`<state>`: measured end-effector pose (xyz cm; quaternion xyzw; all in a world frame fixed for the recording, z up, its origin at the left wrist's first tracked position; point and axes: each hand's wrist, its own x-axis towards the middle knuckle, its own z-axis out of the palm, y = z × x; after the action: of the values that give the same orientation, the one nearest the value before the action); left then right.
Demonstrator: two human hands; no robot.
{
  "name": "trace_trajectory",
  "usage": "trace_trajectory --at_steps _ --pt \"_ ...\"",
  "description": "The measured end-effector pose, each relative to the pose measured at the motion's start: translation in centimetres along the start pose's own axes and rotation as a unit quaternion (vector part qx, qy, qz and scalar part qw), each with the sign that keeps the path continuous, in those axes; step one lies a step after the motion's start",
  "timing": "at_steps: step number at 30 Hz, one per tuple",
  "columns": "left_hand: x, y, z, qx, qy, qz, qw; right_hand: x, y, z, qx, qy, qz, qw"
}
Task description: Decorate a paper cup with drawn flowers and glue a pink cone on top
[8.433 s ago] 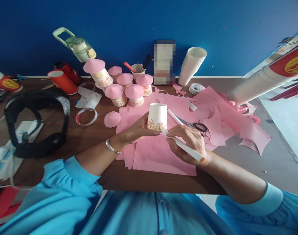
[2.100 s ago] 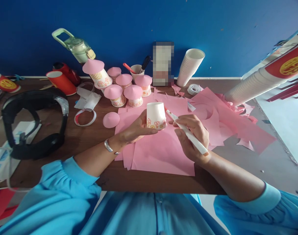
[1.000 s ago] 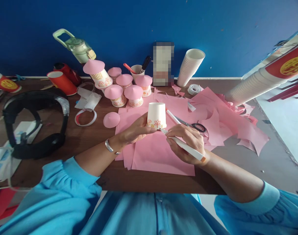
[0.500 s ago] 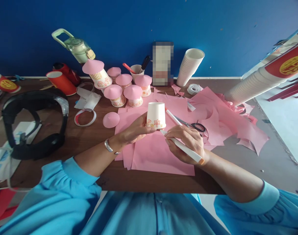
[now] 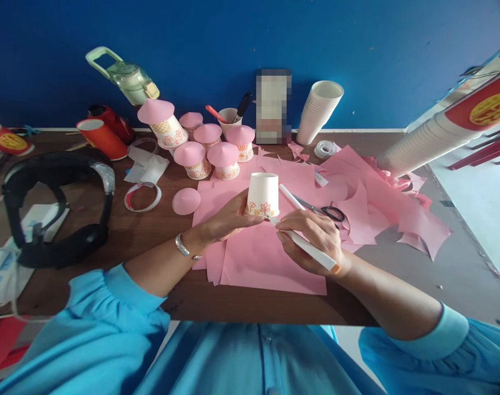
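Note:
My left hand grips a white paper cup held upside down, its rim at the bottom. Red and yellow flowers are drawn in a band near that rim. Pinched in my right hand is a white marker pen with an orange end, its tip at or very close to the cup's rim. Under both hands lie sheets of pink paper. A second white pen and black-handled scissors rest just beyond my right hand.
Several decorated cups with pink cone tops stand behind, and a loose pink cone lies left of the paper. A cup stack, pink scraps, tape rolls, a bottle and a black headset surround the work area.
The cup has turned slightly in my left hand and shifted a little to the right. The marker's tip has moved slightly left along the rim.

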<state>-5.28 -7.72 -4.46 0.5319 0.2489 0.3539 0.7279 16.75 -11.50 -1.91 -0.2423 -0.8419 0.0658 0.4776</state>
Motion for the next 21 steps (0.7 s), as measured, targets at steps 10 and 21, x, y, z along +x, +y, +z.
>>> trace_trajectory --at_steps 10,21 --pt "-0.06 0.24 0.14 0.029 0.021 -0.007 0.999 -0.1 0.06 0.09 -0.006 -0.009 0.005 1.0" --pt "-0.12 0.36 0.15 0.039 0.017 -0.005 0.999 -0.15 0.08 0.22 -0.008 -0.01 0.006 1.0"
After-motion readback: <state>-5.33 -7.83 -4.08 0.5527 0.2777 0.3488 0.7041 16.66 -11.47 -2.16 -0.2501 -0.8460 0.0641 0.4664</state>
